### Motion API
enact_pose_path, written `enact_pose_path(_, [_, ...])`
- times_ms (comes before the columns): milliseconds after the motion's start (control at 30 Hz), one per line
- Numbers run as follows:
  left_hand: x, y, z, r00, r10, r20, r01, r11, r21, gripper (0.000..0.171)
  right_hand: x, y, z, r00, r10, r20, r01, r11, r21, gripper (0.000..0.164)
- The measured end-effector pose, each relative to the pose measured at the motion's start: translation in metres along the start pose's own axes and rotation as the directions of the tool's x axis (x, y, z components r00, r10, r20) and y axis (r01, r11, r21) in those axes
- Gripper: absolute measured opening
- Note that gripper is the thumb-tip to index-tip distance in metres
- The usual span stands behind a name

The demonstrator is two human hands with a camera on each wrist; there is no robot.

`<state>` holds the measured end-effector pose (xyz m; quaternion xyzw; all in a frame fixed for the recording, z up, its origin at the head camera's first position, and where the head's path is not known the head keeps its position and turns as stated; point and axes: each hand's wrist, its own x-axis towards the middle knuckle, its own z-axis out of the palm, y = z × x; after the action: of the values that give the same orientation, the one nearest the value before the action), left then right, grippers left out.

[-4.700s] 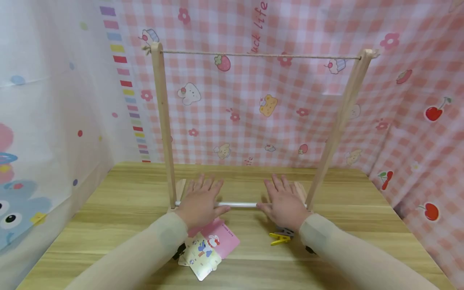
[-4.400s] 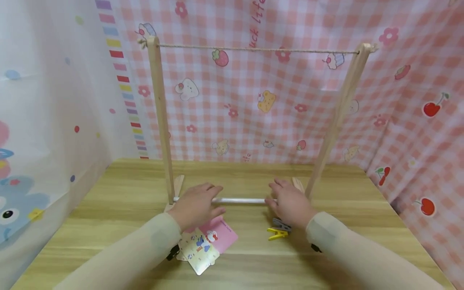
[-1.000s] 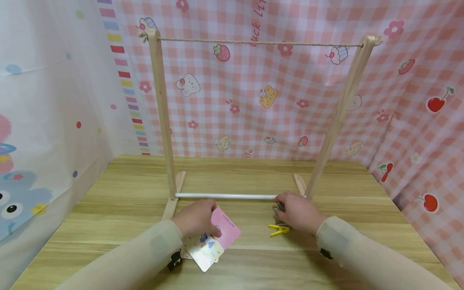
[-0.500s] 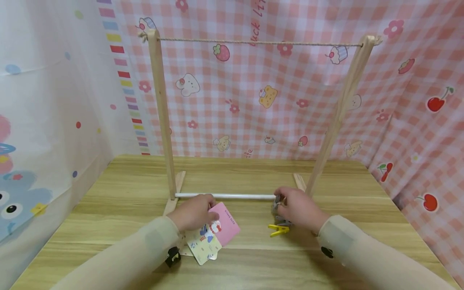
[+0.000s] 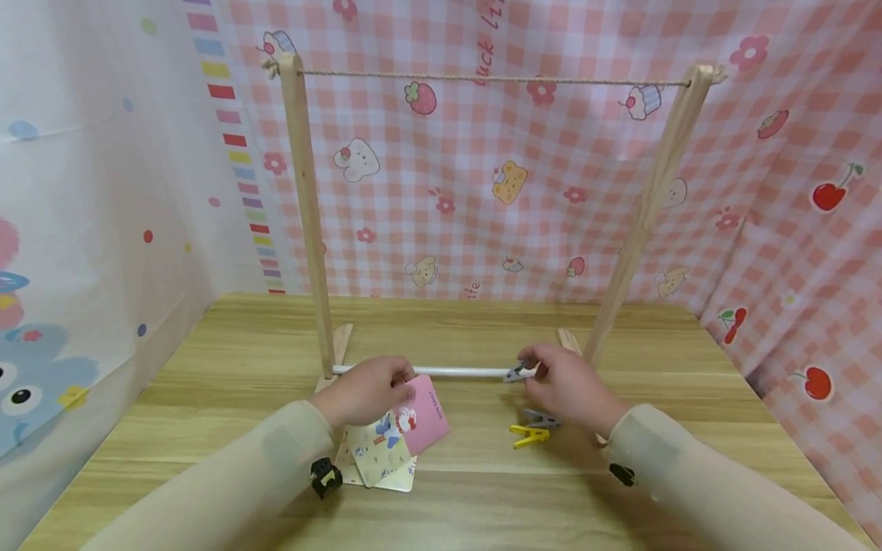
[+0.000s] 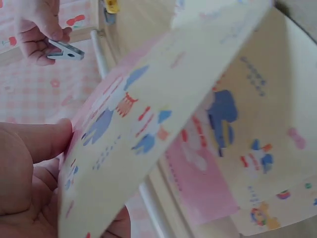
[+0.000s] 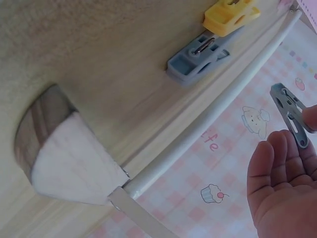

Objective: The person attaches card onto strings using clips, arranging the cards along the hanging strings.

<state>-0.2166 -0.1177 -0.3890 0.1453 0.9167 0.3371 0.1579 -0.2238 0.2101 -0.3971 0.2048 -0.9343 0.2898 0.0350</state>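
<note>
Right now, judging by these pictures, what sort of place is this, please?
Probably a small indoor tabletop set-up, perhaps for practice or filming; I cannot tell which. What shows it: a wood-grain table, printed cloths hung around it, and a wooden frame strung with cord.

Even, bright light fills the head view; soft shadows darken the pale wood-grain tabletop (image 5: pixel 482 509) toward the frame's bottom. The left wrist view is hazy, its large rectangular cream card with blue-and-red prints (image 6: pixel 148 119) softly blurred.
</note>
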Motion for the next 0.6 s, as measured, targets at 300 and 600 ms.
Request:
enact_pose_path(300, [0.0,0.01,-0.012,0.997,0.062,-0.05,-0.061,0.998,0.006,0.008,0.003,-0.01,-0.007,0.999,0.019,-0.045,-0.017,0.999,0.045,0.028])
enact_pose_path(600, [0.002,0.015,-0.031,0.984,0.111,-0.141,-0.109,0.994,0.022,0.01,0.005,-0.016,-0.012,0.996,0.025,-0.084,-0.015,0.994,0.109,0.026])
